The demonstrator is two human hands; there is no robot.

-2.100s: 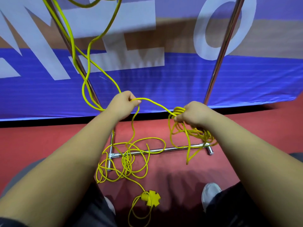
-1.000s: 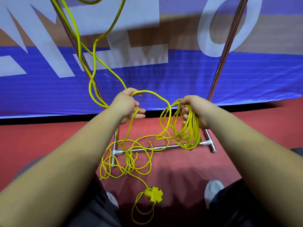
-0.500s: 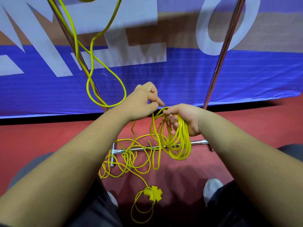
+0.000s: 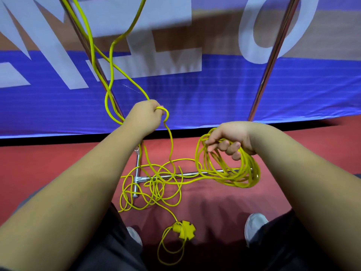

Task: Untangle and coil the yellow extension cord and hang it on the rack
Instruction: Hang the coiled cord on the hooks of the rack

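The yellow extension cord (image 4: 172, 151) runs from above the frame down the rack's left pole (image 4: 93, 61) to my left hand (image 4: 145, 116), which grips one strand in a fist. Below that hand the strand drops into a loose tangle (image 4: 152, 186) on the red floor. My right hand (image 4: 228, 139) holds a bundle of several coiled loops (image 4: 230, 173) that hang beneath it. The cord's yellow socket end (image 4: 184, 229) lies on the floor between my feet. The rack's top bar is out of view.
The chrome rack's right pole (image 4: 273, 59) rises at the right, and its base bar (image 4: 187, 174) lies on the floor under the tangle. A blue banner (image 4: 214, 94) with white letters stands right behind the rack. My shoes (image 4: 254, 223) flank the socket end.
My hands have moved apart since half a second ago: the left lifted up and left with a strand, the right lowered to the right with the coil.
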